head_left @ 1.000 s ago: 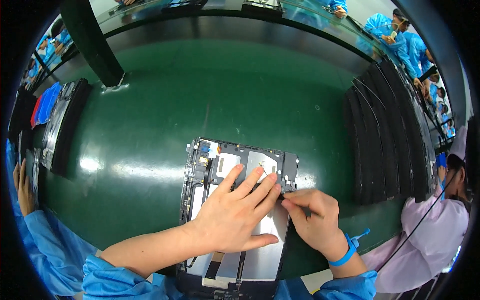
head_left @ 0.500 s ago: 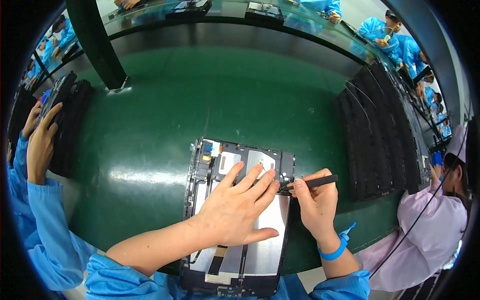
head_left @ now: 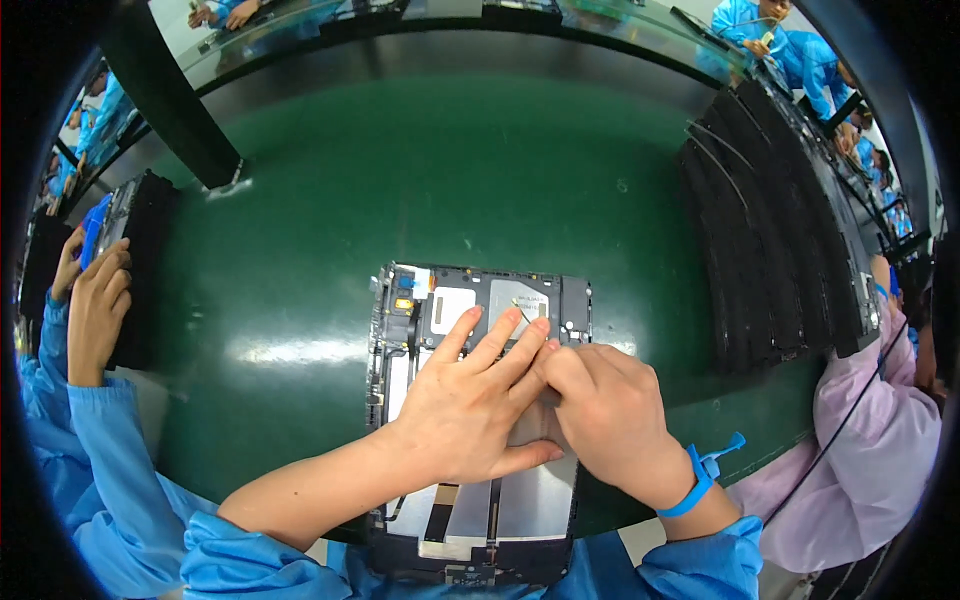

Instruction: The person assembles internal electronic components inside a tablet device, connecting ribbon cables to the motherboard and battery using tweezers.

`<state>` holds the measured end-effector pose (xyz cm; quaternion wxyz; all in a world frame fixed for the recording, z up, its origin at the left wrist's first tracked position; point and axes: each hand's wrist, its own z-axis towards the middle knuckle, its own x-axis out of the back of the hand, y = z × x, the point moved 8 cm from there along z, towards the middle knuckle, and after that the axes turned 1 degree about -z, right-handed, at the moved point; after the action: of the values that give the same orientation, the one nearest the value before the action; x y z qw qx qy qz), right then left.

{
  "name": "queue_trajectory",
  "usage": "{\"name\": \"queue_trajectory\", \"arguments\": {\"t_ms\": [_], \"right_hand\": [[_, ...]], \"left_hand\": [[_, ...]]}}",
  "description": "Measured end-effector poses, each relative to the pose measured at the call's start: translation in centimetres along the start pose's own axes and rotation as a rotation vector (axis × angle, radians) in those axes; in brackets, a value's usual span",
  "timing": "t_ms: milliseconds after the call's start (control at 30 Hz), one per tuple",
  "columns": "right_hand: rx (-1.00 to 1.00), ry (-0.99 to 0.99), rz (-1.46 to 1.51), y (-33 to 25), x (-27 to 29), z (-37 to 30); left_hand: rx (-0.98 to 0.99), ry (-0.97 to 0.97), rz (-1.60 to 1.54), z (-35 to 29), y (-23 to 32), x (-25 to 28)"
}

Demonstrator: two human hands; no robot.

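An opened tablet (head_left: 465, 514), its silvery inner plates, ribbon cables and black frame exposed, lies at the table's near edge, its lower end by my body. My left hand (head_left: 470, 400) rests flat across its middle, fingers spread and pointing away from me. Close against those fingertips, my right hand (head_left: 610, 420) is closed in a fist over the tablet's right side. The slim black stick-shaped tool seen in it half a second ago is hidden behind the fist now. A blue band (head_left: 703, 478) circles my right wrist.
The green table (head_left: 290, 250) spreads beyond the tablet. Black panels (head_left: 770, 240) stand stacked at the right, more black panels (head_left: 148, 260) at the left. A co-worker's hand (head_left: 98, 310) touches the left ones. A dark post (head_left: 175, 100) rises at the back left; a person in pink (head_left: 870, 440) sits right.
My right hand has moved left and inward over the tablet, turning its knuckles up, so the black tool no longer shows. My left hand stays flat. The whole view has shifted slightly.
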<state>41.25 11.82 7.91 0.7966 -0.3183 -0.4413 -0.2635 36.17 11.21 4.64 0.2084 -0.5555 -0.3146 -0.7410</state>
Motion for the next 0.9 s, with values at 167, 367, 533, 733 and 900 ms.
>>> {"name": "queue_trajectory", "arguments": {"t_ms": [167, 367, 533, 733, 900], "right_hand": [[-0.579, 0.22, 0.934, 7.1, -1.6, -3.5], [-0.644, 0.32, 1.073, 7.7, -2.0, -3.6], [-0.466, 0.215, 0.632, 5.7, -0.1, -2.4], [-0.142, 0.229, 0.321, 2.6, 0.6, -1.9], [-0.503, 0.409, 0.781, 7.4, 0.9, -3.2]], "left_hand": [[0.015, -0.051, 0.024, 0.0, 0.2, -0.5], [-0.003, -0.022, 0.023, 0.0, 0.2, -0.3], [0.019, -0.054, 0.02, 0.2, -0.2, -0.3], [0.024, -0.043, 0.02, -0.1, -0.2, -0.3], [0.004, 0.075, -0.14, -0.7, -0.4, 0.6]]}}
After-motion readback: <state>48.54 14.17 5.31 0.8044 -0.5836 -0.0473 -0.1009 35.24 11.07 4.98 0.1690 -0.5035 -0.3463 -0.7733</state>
